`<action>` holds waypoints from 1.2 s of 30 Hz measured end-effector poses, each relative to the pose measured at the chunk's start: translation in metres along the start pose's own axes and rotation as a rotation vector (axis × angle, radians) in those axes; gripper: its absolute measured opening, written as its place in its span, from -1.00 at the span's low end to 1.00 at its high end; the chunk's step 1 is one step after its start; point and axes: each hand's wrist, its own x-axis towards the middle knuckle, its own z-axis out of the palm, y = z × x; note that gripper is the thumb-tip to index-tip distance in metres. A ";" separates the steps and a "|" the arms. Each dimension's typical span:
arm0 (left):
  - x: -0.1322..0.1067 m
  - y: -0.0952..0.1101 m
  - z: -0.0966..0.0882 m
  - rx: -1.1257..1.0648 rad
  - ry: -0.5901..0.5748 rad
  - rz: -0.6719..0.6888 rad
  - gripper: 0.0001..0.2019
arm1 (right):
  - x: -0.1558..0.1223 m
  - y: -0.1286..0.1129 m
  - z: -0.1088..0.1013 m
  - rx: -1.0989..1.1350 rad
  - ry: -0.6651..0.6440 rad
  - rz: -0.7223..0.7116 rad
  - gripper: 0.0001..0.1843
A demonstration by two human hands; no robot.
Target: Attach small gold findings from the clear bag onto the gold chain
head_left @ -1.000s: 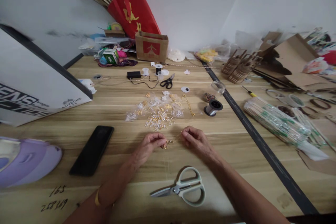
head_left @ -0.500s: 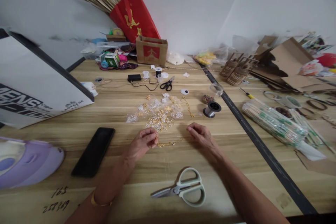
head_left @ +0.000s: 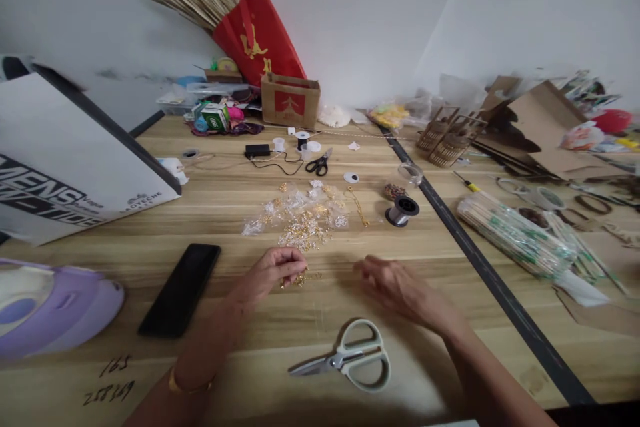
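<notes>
My left hand is closed in a pinch on a thin gold chain. The rest of the chain bunches under the fingertips and trails a little to the right on the wood. To the right of it, my right hand hovers low over the table, its fingers bent down and smeared by motion. Just beyond the hands lies a pile of small gold and clear charms with little plastic bags. A second gold chain rests right of the pile. Nearest me are pale-handled scissors.
A black phone lies left of my left arm, near a purple-and-white appliance. Right of the pile stand a wire spool and a bead container. Black scissors lie farther back. Wrapped sticks are at right.
The chain, earlier stretched out to the right of my left hand, is now bunched beneath it. My right hand has come down slightly toward me and turned, blurred.
</notes>
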 end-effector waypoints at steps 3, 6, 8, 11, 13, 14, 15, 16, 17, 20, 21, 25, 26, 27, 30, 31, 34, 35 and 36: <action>0.001 -0.001 -0.001 0.009 0.035 -0.008 -0.74 | -0.016 -0.034 -0.001 0.035 -0.225 -0.228 -0.79; 0.004 -0.005 0.000 -0.032 0.086 -0.026 -0.74 | -0.028 -0.059 0.012 -0.045 -0.222 -0.297 -0.50; 0.007 -0.008 0.002 -0.077 0.117 -0.032 -0.75 | -0.034 -0.067 0.025 -0.149 -0.187 -0.264 -0.43; 0.010 -0.012 0.005 -0.131 0.136 -0.033 -0.76 | -0.041 -0.070 0.039 -0.224 -0.178 -0.211 -0.31; 0.012 -0.013 0.007 -0.150 0.128 -0.032 -0.77 | -0.043 -0.066 0.040 -0.210 -0.177 -0.200 -0.41; 0.012 -0.014 0.008 -0.156 0.121 -0.030 -0.77 | -0.043 -0.063 0.038 -0.171 -0.188 -0.195 -0.51; 0.013 -0.014 0.008 -0.163 0.116 -0.030 -0.77 | -0.043 -0.058 0.034 -0.106 -0.201 -0.199 -0.59; 0.013 -0.015 0.008 -0.170 0.114 -0.030 -0.78 | -0.042 -0.052 0.029 -0.027 -0.189 -0.189 -0.61; 0.013 -0.015 0.007 -0.176 0.115 -0.030 -0.78 | -0.040 -0.044 0.023 0.077 -0.195 -0.169 -0.61; 0.014 -0.018 0.005 -0.196 0.135 -0.032 -0.77 | -0.034 -0.020 0.008 0.447 -0.244 -0.111 -0.63; 0.014 -0.019 0.004 -0.204 0.144 -0.031 -0.77 | -0.031 -0.012 0.006 0.583 -0.240 -0.055 -0.58; 0.015 -0.027 0.000 -0.268 0.182 -0.030 -0.77 | -0.019 0.006 0.007 1.061 -0.216 0.009 -0.52; 0.015 -0.029 -0.001 -0.290 0.195 -0.031 -0.77 | -0.015 0.007 0.009 1.083 -0.183 0.018 -0.54; 0.016 -0.030 -0.002 -0.311 0.210 -0.032 -0.77 | -0.011 0.007 0.011 1.074 -0.164 0.021 -0.57; 0.016 -0.034 -0.005 -0.360 0.234 -0.045 -0.76 | 0.002 0.005 0.014 1.007 -0.153 0.016 -0.57; 0.016 -0.035 -0.005 -0.373 0.238 -0.046 -0.76 | 0.006 0.005 0.015 0.980 -0.148 0.008 -0.57; 0.016 -0.035 -0.005 -0.401 0.257 -0.037 -0.76 | 0.015 0.006 0.020 0.918 -0.107 -0.007 -0.57; 0.016 -0.035 -0.005 -0.406 0.268 -0.032 -0.76 | 0.017 0.006 0.022 0.904 -0.099 -0.008 -0.57; 0.016 -0.035 -0.004 -0.409 0.277 -0.028 -0.76 | 0.019 0.007 0.025 0.892 -0.094 -0.007 -0.55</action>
